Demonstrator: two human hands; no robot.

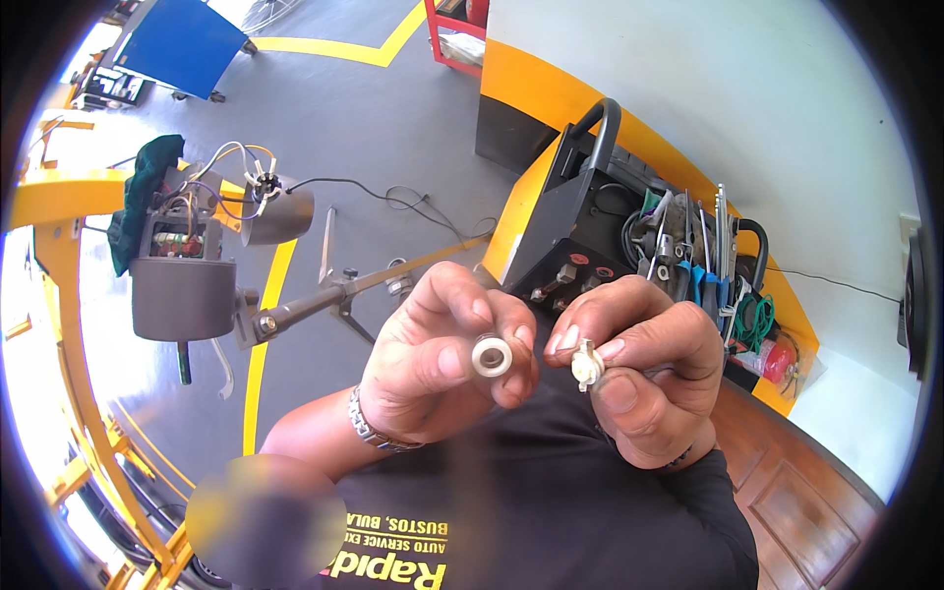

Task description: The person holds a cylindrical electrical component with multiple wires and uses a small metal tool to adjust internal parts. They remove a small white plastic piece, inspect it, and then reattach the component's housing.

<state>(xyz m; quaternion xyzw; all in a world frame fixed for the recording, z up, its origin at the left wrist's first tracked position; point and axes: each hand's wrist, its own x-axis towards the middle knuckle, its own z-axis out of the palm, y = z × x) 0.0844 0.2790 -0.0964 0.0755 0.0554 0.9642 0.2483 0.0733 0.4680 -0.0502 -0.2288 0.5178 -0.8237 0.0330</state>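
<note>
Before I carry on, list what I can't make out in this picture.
Head view: far side of white ring, turned away.
Head view: part of white fitting, behind right hand.
Head view: lower-left shape, too blurred to identify.
Head view: blue cabinet, cut off by upper edge.

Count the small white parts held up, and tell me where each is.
2: a white ring in the left hand and a white piece with tabs in the right hand. Others may be hidden within the grip.
</note>
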